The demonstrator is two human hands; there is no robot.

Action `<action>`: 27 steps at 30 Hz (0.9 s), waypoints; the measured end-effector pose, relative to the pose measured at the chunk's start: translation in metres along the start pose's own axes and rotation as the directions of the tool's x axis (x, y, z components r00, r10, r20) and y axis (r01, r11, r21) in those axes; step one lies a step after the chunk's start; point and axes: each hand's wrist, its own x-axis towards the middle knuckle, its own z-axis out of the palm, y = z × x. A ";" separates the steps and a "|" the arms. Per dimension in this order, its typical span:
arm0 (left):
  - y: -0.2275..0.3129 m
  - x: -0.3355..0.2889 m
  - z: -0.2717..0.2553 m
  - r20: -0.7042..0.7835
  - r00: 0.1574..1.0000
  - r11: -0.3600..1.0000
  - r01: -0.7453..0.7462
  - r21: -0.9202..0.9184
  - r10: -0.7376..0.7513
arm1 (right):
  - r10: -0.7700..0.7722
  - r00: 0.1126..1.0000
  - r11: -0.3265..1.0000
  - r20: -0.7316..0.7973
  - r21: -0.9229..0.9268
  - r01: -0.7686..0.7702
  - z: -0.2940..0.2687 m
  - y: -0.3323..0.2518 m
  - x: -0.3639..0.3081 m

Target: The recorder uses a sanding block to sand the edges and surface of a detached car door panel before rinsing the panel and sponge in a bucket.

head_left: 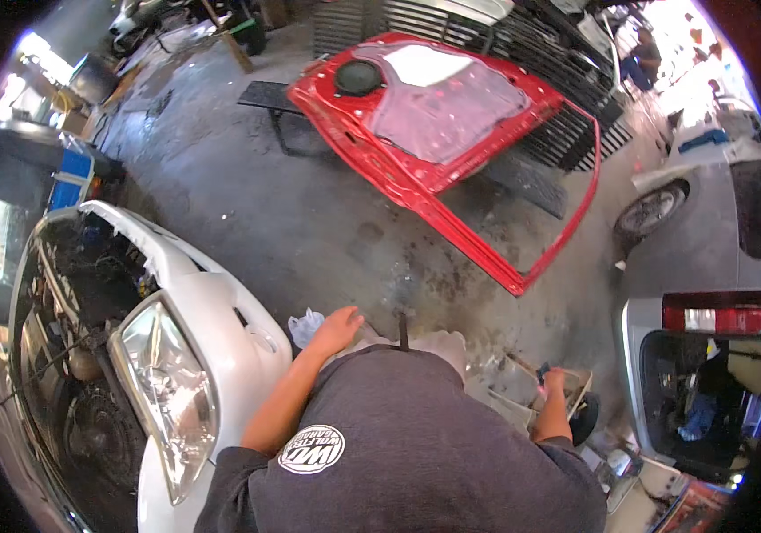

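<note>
Two bare hands are out in front of the person, well apart from each other, one to each side of the body. The left hand (338,327) lies palm down with fingers spread and loose, gripping nothing; it rests on a pale, rounded panel (438,345) that shows just beyond the dark shirt. A crumpled whitish rag (304,327) lies on the floor just beside this hand, on its left. The right hand (554,382) is curled at the edge of a shallow tray (523,391) of small things, and something small and pinkish shows at its fingers, but whether it grips that cannot be told at this size.

By the look of it, the step in hand is a steadying and a fetching: the left hand holds the panel still while the right picks from the tray. The next move would call for a firm hold on the small item and a carry across to the panel without shifting it.

Further out, a white car front (221,329) with its headlight (167,400) stands left, and a red car door (451,124) lies on a stand across the concrete floor (247,204).
</note>
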 end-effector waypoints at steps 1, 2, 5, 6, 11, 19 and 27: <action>-0.012 -0.003 -0.014 -0.105 0.994 0.998 -0.007 -0.059 0.001 | 0.079 0.996 0.994 -0.032 0.079 -0.077 0.020 -0.031 -0.035; -0.023 -0.008 -0.026 -0.088 0.996 0.998 0.023 -0.052 -0.027 | 0.081 0.996 0.996 -0.020 0.041 -0.081 0.039 -0.059 -0.062; -0.042 -0.008 -0.060 -0.158 0.985 0.953 0.011 -0.303 -0.062 | 0.000 0.999 1.000 0.054 -0.018 0.001 0.092 -0.108 -0.104; -0.045 -0.007 -0.069 -0.187 0.979 0.953 0.021 -0.301 -0.080 | -0.033 0.993 0.988 0.114 -0.149 0.049 0.111 -0.117 -0.104; -0.051 0.015 -0.109 -0.264 0.954 0.912 0.024 -0.410 -0.144 | -0.386 0.748 0.537 0.539 -0.528 0.658 0.199 -0.131 -0.069; -0.070 0.112 -0.199 -0.234 0.963 0.945 0.050 -0.322 -0.131 | -0.001 0.897 0.744 0.442 -0.599 0.296 0.321 -0.243 -0.122; -0.048 0.233 -0.324 -0.209 0.977 0.994 0.010 -0.105 -0.032 | 0.237 0.857 0.720 0.458 -0.675 0.161 0.374 -0.392 -0.149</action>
